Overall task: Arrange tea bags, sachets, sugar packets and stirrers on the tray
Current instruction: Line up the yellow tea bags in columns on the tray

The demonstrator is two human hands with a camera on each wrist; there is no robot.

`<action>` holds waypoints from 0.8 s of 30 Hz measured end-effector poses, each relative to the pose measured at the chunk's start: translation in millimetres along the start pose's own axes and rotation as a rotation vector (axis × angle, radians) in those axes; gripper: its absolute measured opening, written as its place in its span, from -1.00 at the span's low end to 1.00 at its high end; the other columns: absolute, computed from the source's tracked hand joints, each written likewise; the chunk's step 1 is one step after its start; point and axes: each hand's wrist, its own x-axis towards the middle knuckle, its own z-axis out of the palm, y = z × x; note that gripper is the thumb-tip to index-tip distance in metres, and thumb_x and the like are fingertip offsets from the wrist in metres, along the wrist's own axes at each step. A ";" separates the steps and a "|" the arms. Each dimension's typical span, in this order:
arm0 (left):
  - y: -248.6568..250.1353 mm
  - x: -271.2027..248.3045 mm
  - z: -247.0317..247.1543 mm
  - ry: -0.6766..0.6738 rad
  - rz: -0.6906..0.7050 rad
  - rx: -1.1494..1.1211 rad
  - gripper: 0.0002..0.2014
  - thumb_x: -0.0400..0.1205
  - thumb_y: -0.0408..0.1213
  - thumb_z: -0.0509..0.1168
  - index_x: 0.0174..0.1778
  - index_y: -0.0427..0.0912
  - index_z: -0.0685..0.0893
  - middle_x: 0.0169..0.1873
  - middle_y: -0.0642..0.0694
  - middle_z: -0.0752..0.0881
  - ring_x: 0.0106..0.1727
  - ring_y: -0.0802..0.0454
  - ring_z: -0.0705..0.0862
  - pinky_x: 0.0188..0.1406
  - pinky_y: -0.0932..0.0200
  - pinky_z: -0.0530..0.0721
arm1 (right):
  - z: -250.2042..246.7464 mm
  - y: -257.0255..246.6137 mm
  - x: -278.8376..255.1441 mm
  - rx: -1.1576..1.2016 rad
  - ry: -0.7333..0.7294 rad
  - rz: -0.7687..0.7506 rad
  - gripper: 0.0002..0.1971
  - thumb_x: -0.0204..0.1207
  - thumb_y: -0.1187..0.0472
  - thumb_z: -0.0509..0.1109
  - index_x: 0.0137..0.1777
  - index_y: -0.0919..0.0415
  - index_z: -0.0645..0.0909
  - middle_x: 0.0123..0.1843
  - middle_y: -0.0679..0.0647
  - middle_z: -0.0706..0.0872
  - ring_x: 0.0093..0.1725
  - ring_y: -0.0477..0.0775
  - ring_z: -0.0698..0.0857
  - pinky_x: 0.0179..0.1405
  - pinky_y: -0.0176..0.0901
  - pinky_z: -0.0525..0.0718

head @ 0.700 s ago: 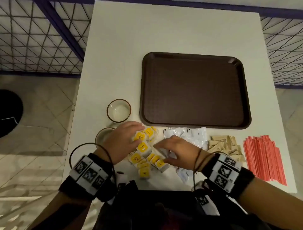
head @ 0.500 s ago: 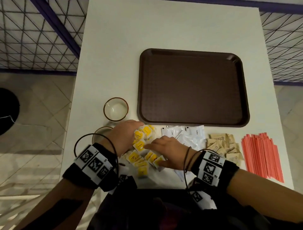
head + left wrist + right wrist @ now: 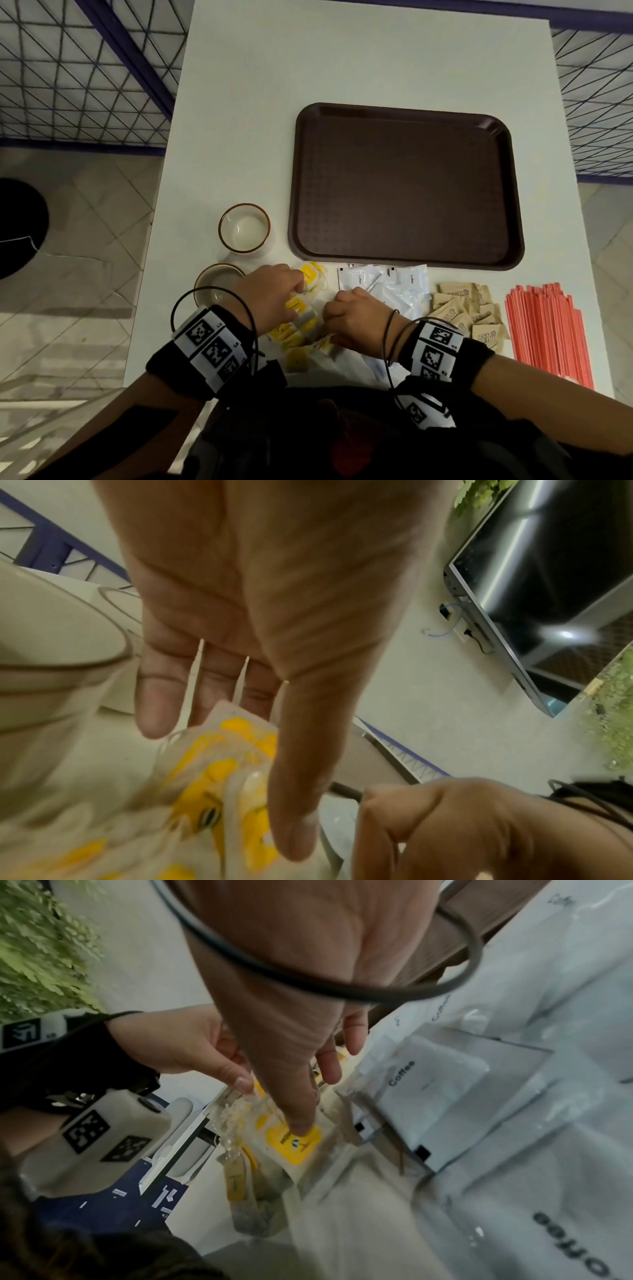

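Observation:
A pile of yellow-labelled tea bags [image 3: 297, 308] lies at the table's near edge, left of the white coffee sachets [image 3: 400, 287]. My left hand [image 3: 294, 291] curls over the pile's far left side, thumb and fingers pinching several tea bags [image 3: 219, 775]. My right hand [image 3: 337, 305] closes on the pile from the right, its thumb on a yellow label [image 3: 296, 1146]. Brown sugar packets [image 3: 469, 313] and red stirrers [image 3: 548, 329] lie further right. The dark brown tray [image 3: 404, 185] beyond them holds nothing.
Two brown-rimmed cups [image 3: 245, 228] [image 3: 214, 284] stand left of the tray, the nearer one just beside my left hand. The white table [image 3: 342, 61] has bare room behind the tray. A wire fence [image 3: 85, 68] flanks it.
Both hands have drawn closer together over the tea bags and their fingers have curled in round the pile. The tea bags are bunched tighter.

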 end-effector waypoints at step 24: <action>-7.1 28.2 -97.3 0.402 0.150 -0.416 -0.76 0.43 -0.48 0.38 -0.15 -0.02 0.71 -0.27 0.05 0.73 -0.25 0.20 0.63 -0.26 0.51 0.53 | -98.9 63.4 2.2 0.651 0.629 0.452 -0.92 0.47 0.27 0.47 -0.11 0.08 0.66 -0.11 -0.04 0.67 -0.17 -0.11 0.62 -0.18 -0.53 0.49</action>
